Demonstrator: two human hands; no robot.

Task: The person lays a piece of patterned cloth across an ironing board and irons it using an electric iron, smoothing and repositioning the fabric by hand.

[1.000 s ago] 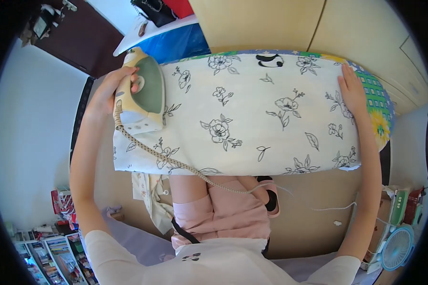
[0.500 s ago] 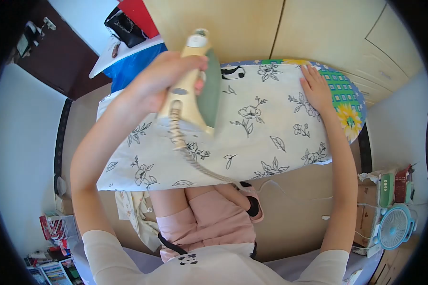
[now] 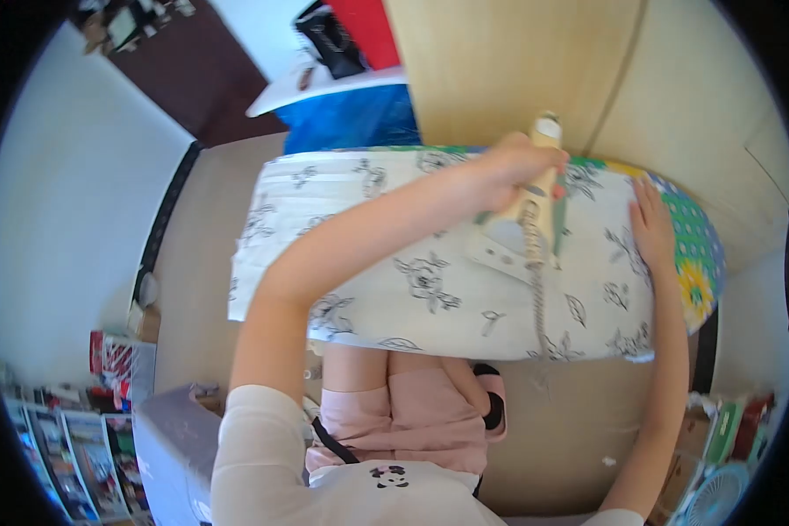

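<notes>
My left hand is wrapped round the handle of a cream and green clothes iron. The iron is over the right part of a white cloth printed with black flowers; its sole is hidden from above. From its heel a ribbed cord runs down across the cloth. My right hand lies flat, fingers stretched, on the cloth's right end, a short way from the iron. Beneath the cloth is an ironing board with a blue-green, yellow-flowered cover showing at the right.
Wooden cabinet doors stand behind the board. At the back left are a blue sheet and a black bag. A small fan stands low at the right, and a shelf is at the lower left.
My left hand has carried the iron to the right, closer to my right hand. The whole view has shifted. My right hand stays flat on the cloth's end.
</notes>
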